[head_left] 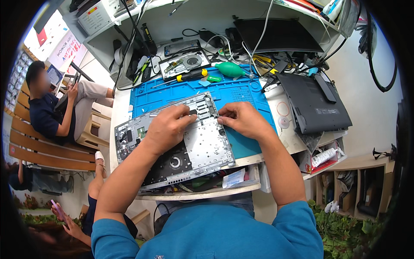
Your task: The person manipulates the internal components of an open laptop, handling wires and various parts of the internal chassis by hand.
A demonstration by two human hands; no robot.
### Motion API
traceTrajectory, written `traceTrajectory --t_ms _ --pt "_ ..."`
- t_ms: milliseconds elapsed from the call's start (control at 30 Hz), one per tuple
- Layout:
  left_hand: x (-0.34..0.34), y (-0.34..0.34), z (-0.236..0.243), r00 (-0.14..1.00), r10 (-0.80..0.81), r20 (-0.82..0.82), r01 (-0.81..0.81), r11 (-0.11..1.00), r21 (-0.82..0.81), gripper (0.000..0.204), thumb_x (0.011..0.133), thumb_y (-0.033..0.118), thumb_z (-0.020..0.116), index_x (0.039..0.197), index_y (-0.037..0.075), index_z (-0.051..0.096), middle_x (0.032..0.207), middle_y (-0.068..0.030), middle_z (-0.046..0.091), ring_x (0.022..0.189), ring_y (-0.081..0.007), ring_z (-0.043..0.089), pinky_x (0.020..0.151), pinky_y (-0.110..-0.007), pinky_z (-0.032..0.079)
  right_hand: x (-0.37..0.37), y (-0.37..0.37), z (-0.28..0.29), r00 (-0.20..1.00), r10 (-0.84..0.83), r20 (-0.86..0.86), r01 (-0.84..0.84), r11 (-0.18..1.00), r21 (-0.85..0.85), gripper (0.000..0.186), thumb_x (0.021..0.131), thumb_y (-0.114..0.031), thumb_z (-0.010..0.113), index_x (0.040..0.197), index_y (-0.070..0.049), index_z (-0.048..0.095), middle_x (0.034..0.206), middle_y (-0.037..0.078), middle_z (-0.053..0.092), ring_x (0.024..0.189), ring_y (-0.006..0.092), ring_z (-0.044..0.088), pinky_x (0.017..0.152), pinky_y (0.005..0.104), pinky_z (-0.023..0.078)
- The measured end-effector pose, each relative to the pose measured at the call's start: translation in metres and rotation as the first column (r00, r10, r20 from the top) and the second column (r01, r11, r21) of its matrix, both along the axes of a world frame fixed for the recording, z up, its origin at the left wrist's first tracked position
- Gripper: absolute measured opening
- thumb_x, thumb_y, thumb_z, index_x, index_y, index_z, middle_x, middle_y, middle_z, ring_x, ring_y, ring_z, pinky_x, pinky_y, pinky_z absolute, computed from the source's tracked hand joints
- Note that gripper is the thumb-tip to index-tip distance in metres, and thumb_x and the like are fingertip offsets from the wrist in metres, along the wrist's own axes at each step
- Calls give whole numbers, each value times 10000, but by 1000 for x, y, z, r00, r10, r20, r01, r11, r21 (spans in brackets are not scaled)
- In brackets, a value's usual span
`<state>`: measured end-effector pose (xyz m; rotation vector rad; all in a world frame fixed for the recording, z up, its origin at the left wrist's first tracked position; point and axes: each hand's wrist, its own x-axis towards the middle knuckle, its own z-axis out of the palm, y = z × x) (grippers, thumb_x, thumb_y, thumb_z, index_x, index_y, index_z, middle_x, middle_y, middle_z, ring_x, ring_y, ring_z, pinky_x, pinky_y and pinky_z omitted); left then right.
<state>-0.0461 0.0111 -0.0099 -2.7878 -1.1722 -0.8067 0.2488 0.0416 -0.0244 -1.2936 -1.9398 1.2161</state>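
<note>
A silver and black laptop chassis [209,149], its inner side up, lies at a slant on the blue work mat [148,90] and reaches past its near edge. My left hand [166,129] rests over the upper middle of the chassis, fingers closed together beside a small dark part [193,112]; whatever they grip is hidden. At the chassis's right edge, my right hand [241,118] has thumb and fingers pinched near the corner. What sits between those fingertips is too small to make out.
Behind the chassis lie a yellow-black screwdriver [192,76], a green air blower [233,69] and a part with a fan [189,62]. A dark laptop [321,105] stands at right, a black screen [276,35] behind. An open drawer [254,183] juts out below. Two people sit at left.
</note>
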Motion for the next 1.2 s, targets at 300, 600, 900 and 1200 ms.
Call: traceTrajectory --t_ms 300,600,900,1200 --pt "-9 -1 24 991 131 3 -124 945 -304 191 887 34 802 1045 124 863 1078 -67 737 927 -298 763 801 -399 614 0 2 -2 999 12 32 -12 1000 -13 286 1004 -134 849 1205 64 804 1045 143 842 958 178 786 897 332 623" --pt "-18 1 24 996 76 -35 -84 904 -420 159 909 55 814 1040 125 870 1053 -67 727 920 -295 743 810 -399 590 1 2 -7 1000 3 11 -3 1000 6 315 995 -185 845 1196 55 810 1058 197 848 963 269 817 907 386 633" --pt "-17 -1 17 997 77 16 -61 888 -455 196 904 9 823 1061 113 879 1049 -86 727 990 -317 735 851 -407 577 -1 0 -1 999 -4 43 5 1000 -18 289 1009 -135 852 1215 61 802 1053 126 840 969 163 778 909 320 616" --pt "-8 12 22 997 29 -72 -57 901 -430 209 914 6 802 1070 117 884 1093 -95 753 981 -341 748 839 -425 586 -4 0 2 999 9 52 -9 1000 -4 291 1007 -131 853 1212 68 799 1046 129 838 965 163 777 903 319 614"
